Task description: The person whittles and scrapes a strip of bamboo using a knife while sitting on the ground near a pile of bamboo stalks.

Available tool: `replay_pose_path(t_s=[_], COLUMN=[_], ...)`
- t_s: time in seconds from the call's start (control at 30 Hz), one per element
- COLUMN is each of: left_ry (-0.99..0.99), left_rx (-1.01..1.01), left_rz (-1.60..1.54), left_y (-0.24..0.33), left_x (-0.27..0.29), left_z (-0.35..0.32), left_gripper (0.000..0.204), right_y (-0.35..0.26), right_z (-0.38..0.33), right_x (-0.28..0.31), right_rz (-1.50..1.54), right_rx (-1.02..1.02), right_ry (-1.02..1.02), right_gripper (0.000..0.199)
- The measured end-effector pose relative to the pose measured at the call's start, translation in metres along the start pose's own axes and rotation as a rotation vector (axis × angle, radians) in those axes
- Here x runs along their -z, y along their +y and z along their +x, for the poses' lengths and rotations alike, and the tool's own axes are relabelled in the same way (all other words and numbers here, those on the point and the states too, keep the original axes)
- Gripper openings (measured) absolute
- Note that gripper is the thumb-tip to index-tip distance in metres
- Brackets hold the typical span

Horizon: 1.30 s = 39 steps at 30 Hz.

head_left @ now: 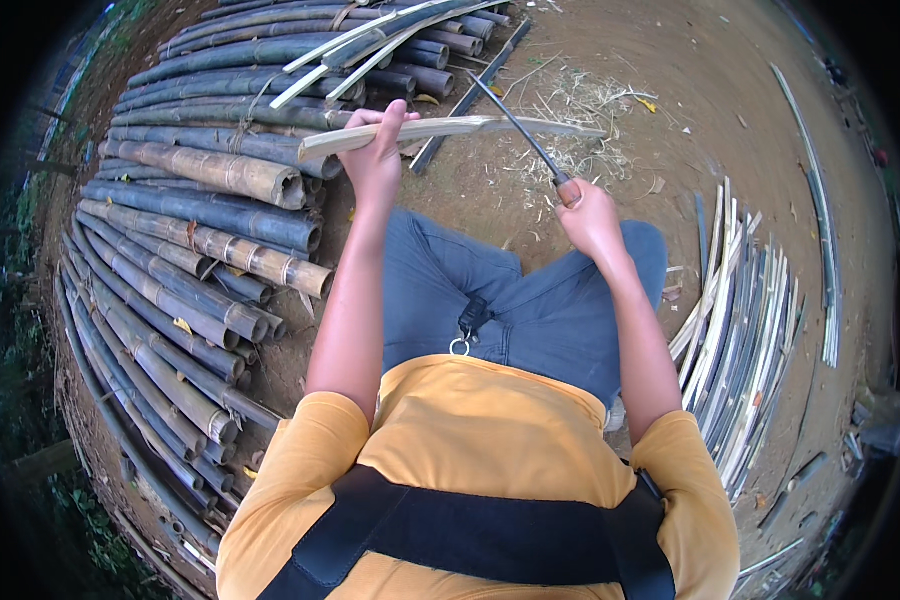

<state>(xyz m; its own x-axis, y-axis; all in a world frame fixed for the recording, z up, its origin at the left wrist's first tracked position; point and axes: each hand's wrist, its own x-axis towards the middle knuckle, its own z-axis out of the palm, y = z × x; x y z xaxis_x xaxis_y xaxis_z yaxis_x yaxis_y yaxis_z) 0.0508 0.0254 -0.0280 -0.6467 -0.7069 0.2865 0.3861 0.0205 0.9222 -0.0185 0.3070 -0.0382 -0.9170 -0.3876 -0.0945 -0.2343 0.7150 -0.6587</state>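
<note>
Left hand [375, 155] clamped on a bamboo strip [450, 130], held level across the front. Right hand [588, 215] fisted on a knife [515, 125], blade crossing the strip (contact point unclear). Bamboo poles [200, 230] stacked left of left hand; split slats [740, 340] right of right hand.

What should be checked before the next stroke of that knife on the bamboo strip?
1. Left hand firmly closed on the strip: ok.
2. Right hand firmly closed on the knife handle: ok.
3. Blade meets the strip: ok, it crosses it near the middle.
4. Left fingers away from the blade: ok, they sit well toward the strip's near end.
5. Blade pointing away from the knees: ok.
6. Blade sharpness: cannot tell.
</note>
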Motion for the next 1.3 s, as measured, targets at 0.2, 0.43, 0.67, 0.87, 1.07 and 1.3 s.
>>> replay_pose_path(t_s=[0.2,0.43,0.67,0.87,1.07,1.3], left_ry=[-0.034,-0.092,-0.066,-0.098,-0.150,-0.163], left_rx=[-0.067,-0.097,-0.042,-0.030,-0.063,-0.082], left_rz=[0.048,0.030,0.063,0.062,0.041,0.065], left_y=[0.008,0.003,-0.003,-0.011,-0.006,0.003], left_x=[-0.001,0.010,0.019,0.034,0.030,0.019], left_z=[-0.012,-0.014,-0.011,-0.010,-0.013,-0.010], left_gripper=[0.028,0.024,0.023,0.023,0.021,0.021], right_y=[-0.016,-0.016,-0.017,-0.040,-0.004,-0.004], right_z=[-0.027,-0.025,-0.019,-0.025,-0.005,-0.013], right_x=[-0.009,-0.011,-0.027,-0.036,-0.032,-0.036], right_rz=[-0.015,-0.050,-0.122,-0.155,-0.173,-0.110], right_rx=[-0.003,0.026,0.022,0.002,-0.037,-0.015], right_ry=[-0.018,-0.031,-0.025,-0.055,-0.017,0.018], right_gripper=[0.014,0.017,0.016,0.018,0.018,0.018])
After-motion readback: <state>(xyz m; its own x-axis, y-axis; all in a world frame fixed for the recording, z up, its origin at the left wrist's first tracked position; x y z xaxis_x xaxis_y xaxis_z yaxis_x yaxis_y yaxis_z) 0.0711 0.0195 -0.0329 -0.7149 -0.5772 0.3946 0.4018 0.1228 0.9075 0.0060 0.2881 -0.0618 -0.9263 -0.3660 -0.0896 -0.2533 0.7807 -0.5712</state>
